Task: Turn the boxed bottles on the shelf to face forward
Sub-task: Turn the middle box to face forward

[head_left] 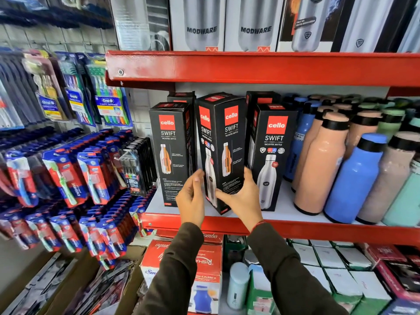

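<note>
- Two forearms are seen entering from the bottom edge, each covered by a long sleeve.
- The left sleeve [179, 264] is made of a dark, brownish-olive cloth — plain, with no print or lettering to be made out.
- The right sleeve [288, 276] is of the same dark cloth; soft folds are shown along its length.
- Both cuffs are ended at the wrist, so that the left hand [192, 200] and the right hand [243, 196] are left bare.
- A thin red thread band [258, 224] is worn around the right wrist — partly tucked against the cuff.
- No rings can be made out on the fingers that are shown.
</note>
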